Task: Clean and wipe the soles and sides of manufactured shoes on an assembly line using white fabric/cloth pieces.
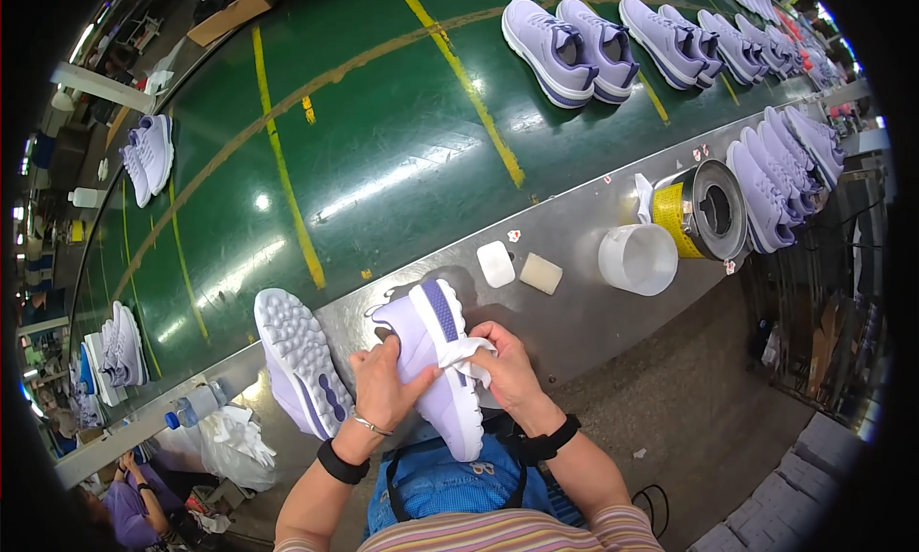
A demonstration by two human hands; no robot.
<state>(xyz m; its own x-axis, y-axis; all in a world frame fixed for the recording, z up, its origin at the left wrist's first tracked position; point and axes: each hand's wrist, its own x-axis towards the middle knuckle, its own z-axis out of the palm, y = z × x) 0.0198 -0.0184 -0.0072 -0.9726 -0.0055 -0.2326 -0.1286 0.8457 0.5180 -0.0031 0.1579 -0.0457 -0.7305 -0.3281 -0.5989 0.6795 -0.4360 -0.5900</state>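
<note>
As fingers [387, 354] hold a shoe [428, 356], metal [567, 337] borders green belting [373, 131].

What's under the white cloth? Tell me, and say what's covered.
Under the white cloth in the right hand is the lavender shoe, at its sole's side wall. The wall shows beyond the cloth on both sides; the strip directly beneath is covered.

The held shoe [447, 399] looks matt and fabric-like above a ridged, rubbery sole edge, and the crumpled cloth [466, 352] is soft and matt. The shoe beside it shows a knobbly sole [299, 346]. The green belt [373, 102] is smooth and glossy, the ledge [565, 346] dull metal, the tub [636, 263] translucent plastic.
</note>
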